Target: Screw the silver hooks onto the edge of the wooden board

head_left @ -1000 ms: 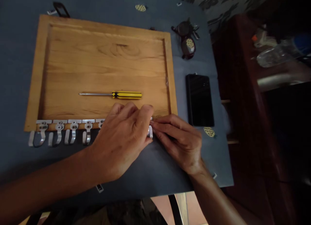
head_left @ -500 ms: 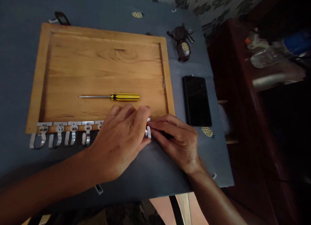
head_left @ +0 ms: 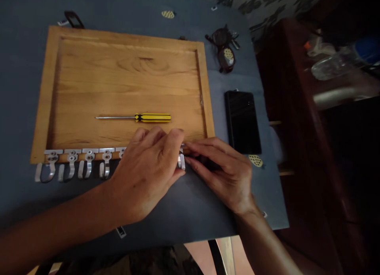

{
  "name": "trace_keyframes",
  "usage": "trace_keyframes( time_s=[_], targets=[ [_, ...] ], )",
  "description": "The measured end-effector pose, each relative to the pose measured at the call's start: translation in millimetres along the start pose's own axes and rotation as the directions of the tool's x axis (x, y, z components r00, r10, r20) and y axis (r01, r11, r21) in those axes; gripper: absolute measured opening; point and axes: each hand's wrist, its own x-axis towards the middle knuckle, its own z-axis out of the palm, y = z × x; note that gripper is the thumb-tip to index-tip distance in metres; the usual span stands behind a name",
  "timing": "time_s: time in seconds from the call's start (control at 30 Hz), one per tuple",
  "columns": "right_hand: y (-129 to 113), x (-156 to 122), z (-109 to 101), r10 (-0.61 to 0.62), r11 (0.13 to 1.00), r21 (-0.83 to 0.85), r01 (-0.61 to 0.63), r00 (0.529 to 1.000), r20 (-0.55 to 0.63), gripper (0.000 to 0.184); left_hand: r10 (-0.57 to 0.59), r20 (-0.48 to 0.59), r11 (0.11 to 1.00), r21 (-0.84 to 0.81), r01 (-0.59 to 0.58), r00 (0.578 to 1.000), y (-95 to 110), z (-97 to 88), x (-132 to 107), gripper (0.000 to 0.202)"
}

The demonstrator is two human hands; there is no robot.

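A wooden panel [head_left: 89,81] lies flat on a dark blue tabletop [head_left: 26,203]. Several metal hooks [head_left: 71,164] are screwed along its near edge. My left hand [head_left: 148,172] covers the right part of that edge, its fingers curled over a metal hook [head_left: 181,161]. My right hand [head_left: 222,172] meets it from the right, fingertips pinched at the same hook. Only a small piece of the hook shows between the hands. A yellow and black screwdriver [head_left: 142,117] rests on the panel just beyond my left hand.
A black phone [head_left: 242,120] lies right of the panel. Dark sunglasses [head_left: 224,49] sit beyond it. The table's right edge drops off to dark wooden furniture with a clear plastic bottle [head_left: 335,67]. A small black object [head_left: 73,18] lies behind the panel.
My right hand has shifted slightly to the right and its fingers have spread a little. My left hand stays on the hook. The view has wobbled a bit.
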Motion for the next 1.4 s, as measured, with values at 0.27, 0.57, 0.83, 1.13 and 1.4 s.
trace_keyframes(
  time_s=[0.27,0.57,0.83,1.13,1.4],
  targets=[
    [-6.0,-10.8,-9.2,-0.054,0.992,-0.115,0.042,0.993,-0.105,0.036,-0.025,0.009,1.0,0.006,0.025,1.0,0.1,0.6,1.3,0.051],
    [-3.7,-10.2,-8.1,-0.097,0.989,-0.112,0.094,0.995,-0.019,0.022,-0.022,0.002,1.0,-0.001,0.022,1.0,-0.5,1.0,1.7,0.051],
    [-1.9,-5.9,0.8,-0.126,0.985,-0.121,0.125,0.992,-0.007,0.029,-0.007,0.008,1.0,0.005,0.006,1.0,-1.2,0.5,1.0,0.051],
    [-4.5,2.1,4.6,-0.142,0.983,-0.116,0.14,0.99,-0.005,0.026,-0.006,-0.008,1.0,0.006,0.006,1.0,0.6,0.6,2.7,0.052],
    [-2.2,3.4,6.8,-0.133,0.986,-0.101,0.132,0.991,0.005,0.016,-0.003,-0.002,1.0,-0.001,0.003,1.0,0.3,-0.8,1.8,0.049]
  ],
)
